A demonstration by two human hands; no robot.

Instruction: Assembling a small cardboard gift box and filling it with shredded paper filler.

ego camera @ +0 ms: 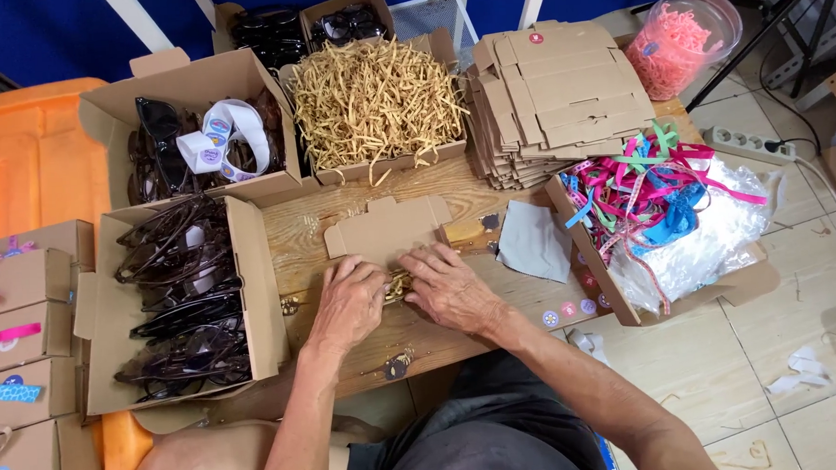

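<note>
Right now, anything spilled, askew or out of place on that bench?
Minor mess only. Tan paper shred strands hang over the front edge of their cardboard box onto the wooden tabletop. Coloured ribbons spill tangled out of the right-hand carton. White paper scraps litter the tiled floor. Both hands, left hand and right hand, press a small open cardboard box.

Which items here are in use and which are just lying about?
In use: left hand, right hand, small box, straw filling.

Lying about: sunglasses box, straw box, flat boxes, ribbons, grey cloth, pink jar.
</note>
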